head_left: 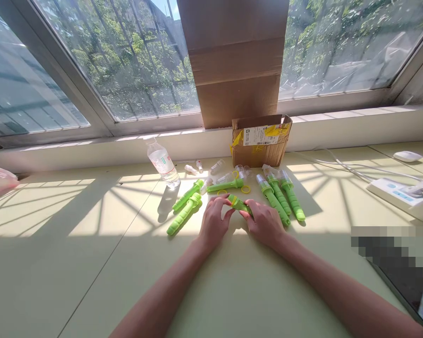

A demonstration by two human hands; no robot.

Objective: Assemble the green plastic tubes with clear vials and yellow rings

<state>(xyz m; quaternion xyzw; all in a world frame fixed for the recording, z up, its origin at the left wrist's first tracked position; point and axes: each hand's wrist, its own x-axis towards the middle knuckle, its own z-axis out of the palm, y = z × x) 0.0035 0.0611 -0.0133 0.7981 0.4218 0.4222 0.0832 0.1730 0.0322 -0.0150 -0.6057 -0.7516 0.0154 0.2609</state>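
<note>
Between my hands is a green ribbed plastic tube with a threaded end and a yellow ring around it. My right hand is closed around its lower part. The fingers of my left hand pinch at the threaded end, by the yellow ring. Two similar green tubes without caps lie to the left, and another green tube lies just beyond my hands. On the right, three green tubes with clear caps lie side by side. Loose yellow rings and clear caps are scattered behind.
A water bottle stands at the back left, near small white pieces. An open cardboard box stands against the sill. To the right are a power strip with cables and a white mouse-shaped object. A pink bag sits far left.
</note>
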